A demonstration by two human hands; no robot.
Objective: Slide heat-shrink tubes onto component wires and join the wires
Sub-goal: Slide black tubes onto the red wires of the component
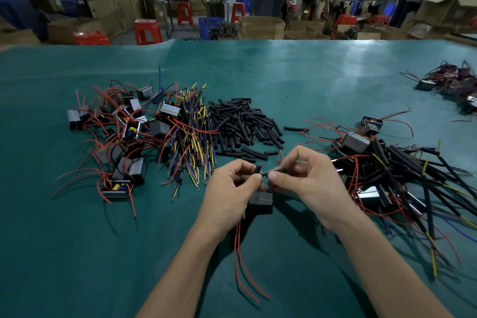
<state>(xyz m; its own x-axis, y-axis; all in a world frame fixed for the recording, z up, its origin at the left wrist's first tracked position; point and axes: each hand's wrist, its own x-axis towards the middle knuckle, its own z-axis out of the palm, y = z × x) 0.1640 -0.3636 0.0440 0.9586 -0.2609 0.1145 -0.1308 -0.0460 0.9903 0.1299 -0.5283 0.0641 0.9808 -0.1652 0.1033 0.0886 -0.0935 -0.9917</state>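
Observation:
My left hand (231,186) pinches a short black heat-shrink tube (257,170) with a red wire tip showing at its top. My right hand (300,175) pinches a thin black wire (264,174) that runs to the tube's end. A small grey box component (260,201) hangs just under both hands. Two red wires (241,263) trail from it toward me over the green table. A loose heap of black heat-shrink tubes (245,126) lies beyond my hands.
A pile of grey components with red wires (116,131) lies at the left, with a bundle of coloured ring-terminal wires (192,137) beside it. Sleeved assemblies (395,173) are heaped at the right. Another pile (454,82) sits far right. Stools, boxes and people stand beyond the table edge.

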